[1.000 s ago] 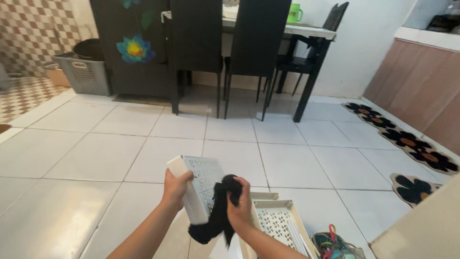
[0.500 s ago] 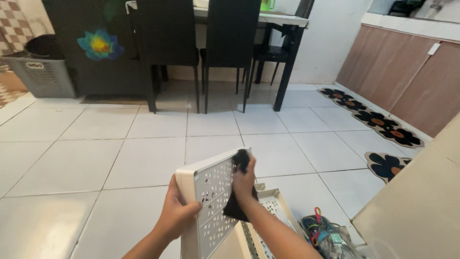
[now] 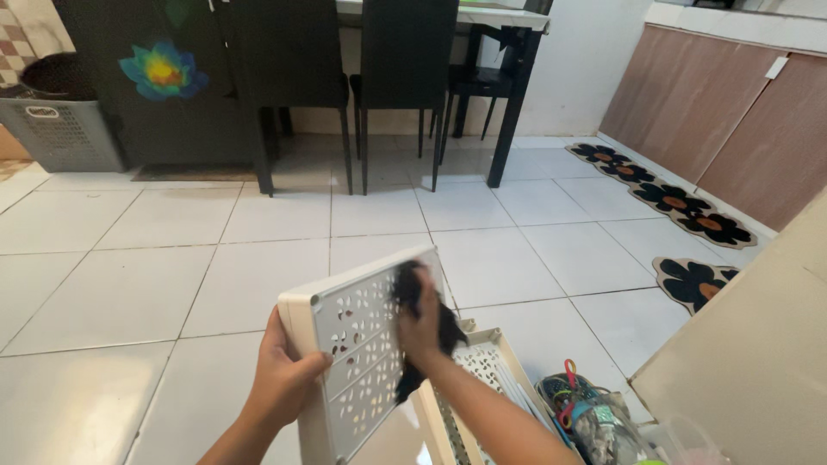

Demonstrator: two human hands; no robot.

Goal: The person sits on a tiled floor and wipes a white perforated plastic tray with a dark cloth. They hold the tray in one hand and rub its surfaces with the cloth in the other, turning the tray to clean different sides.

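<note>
1. Head view, your hands: your left hand (image 3: 289,379) gripped the white perforated panel (image 3: 366,344) by its left edge, at about 7 o'clock in the picture, thumb over the front face and fingers wrapped behind. Your right hand (image 3: 420,323) was clenched on a black cloth (image 3: 431,331) and pressed it flat against the panel's right half, near 6 o'clock.

2. Head view, what changed: a second earlier you held the panel low and more edge-on, with the cloth hanging loose below your right hand. By this moment you had raised the panel, turned its holed face toward you, and moved the cloth up onto the upper right part of that face. I judge that you had gone from picking up to actually wiping the panel.

3. Head view, around the work: a second white perforated tray (image 3: 491,370) lay on the tiled floor (image 3: 172,258) just behind the panel, at 5 o'clock. A bundle of coloured cords and a clear container (image 3: 594,413) sat beside it, further toward 4 o'clock. Black chairs (image 3: 405,60) and a table stood at 12 o'clock, a grey basket (image 3: 60,129) at 10 o'clock, flower-pattern mats (image 3: 680,207) at 3 o'clock.
</note>
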